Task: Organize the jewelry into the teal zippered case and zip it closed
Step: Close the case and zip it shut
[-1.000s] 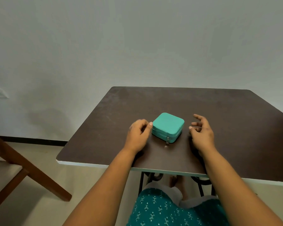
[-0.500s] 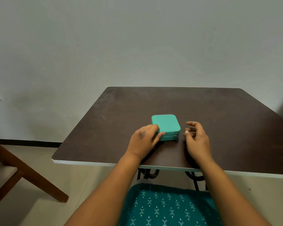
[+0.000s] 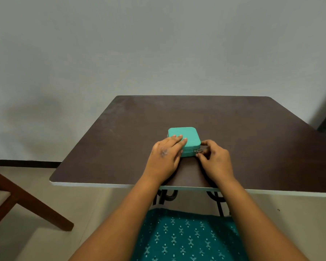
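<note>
A small square teal zippered case [image 3: 186, 136] lies closed near the middle of the dark brown table [image 3: 233, 132]. My left hand [image 3: 166, 157] rests flat on the case's near left part, fingers spread over the lid. My right hand [image 3: 214, 159] is at the case's near right corner, with thumb and fingers pinching the small metal zipper pull [image 3: 198, 151]. No loose jewelry shows anywhere on the table.
A wooden chair [image 3: 17, 196] stands on the floor at the left. The table's near edge [image 3: 120, 185] runs just under my forearms, with black metal legs [image 3: 217, 202] below. A plain wall rises behind the table. Teal patterned cloth [image 3: 186, 238] covers my lap.
The case turned square to me and slid a little closer. My left hand moved onto its lid. My right hand closed in from the right and took the zipper pull.
</note>
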